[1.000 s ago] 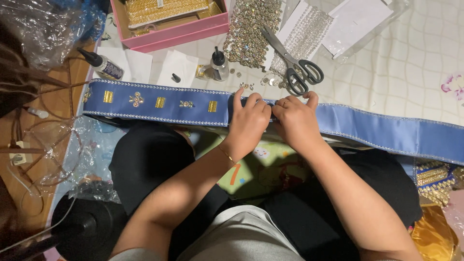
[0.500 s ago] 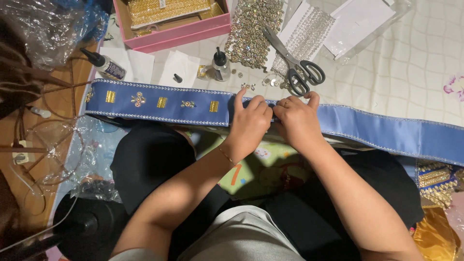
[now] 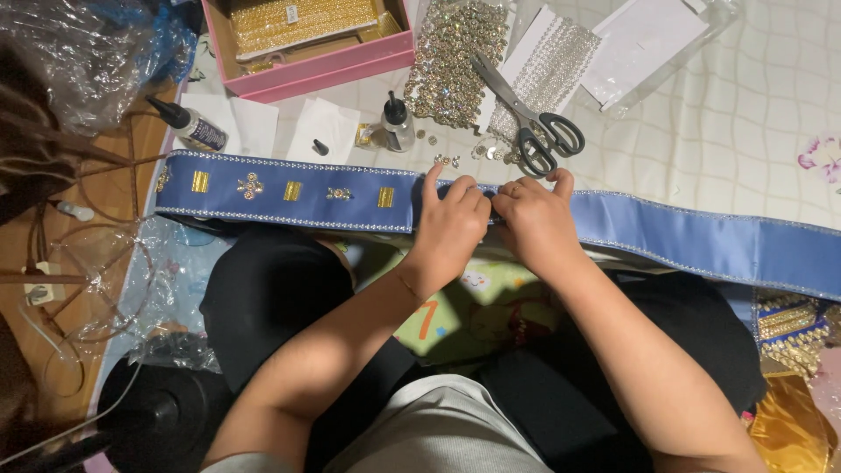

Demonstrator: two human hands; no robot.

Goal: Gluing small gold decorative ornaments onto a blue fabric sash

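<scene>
A long blue satin band (image 3: 701, 241) with silver beaded edges lies across my lap, running left to right. Its left part carries gold squares and jewelled ornaments (image 3: 293, 190). My left hand (image 3: 451, 223) and my right hand (image 3: 533, 219) sit side by side on the middle of the band, fingers curled and pressing down at its upper edge. What lies under the fingertips is hidden. A few loose gold studs (image 3: 447, 160) rest just beyond my left forefinger.
Grey-handled scissors (image 3: 526, 109) lie on sheets of rhinestone trim (image 3: 455, 57). Two glue bottles (image 3: 396, 121) (image 3: 194, 125) stand near white paper slips. A pink box (image 3: 315, 61) holds gold trim. Crumpled plastic wrap (image 3: 79, 52) lies at left, gold-embroidered cloth (image 3: 793, 337) at right.
Both hands stay pressed on the same spot of the band. The view shifted slightly; nothing was picked up or let go.
</scene>
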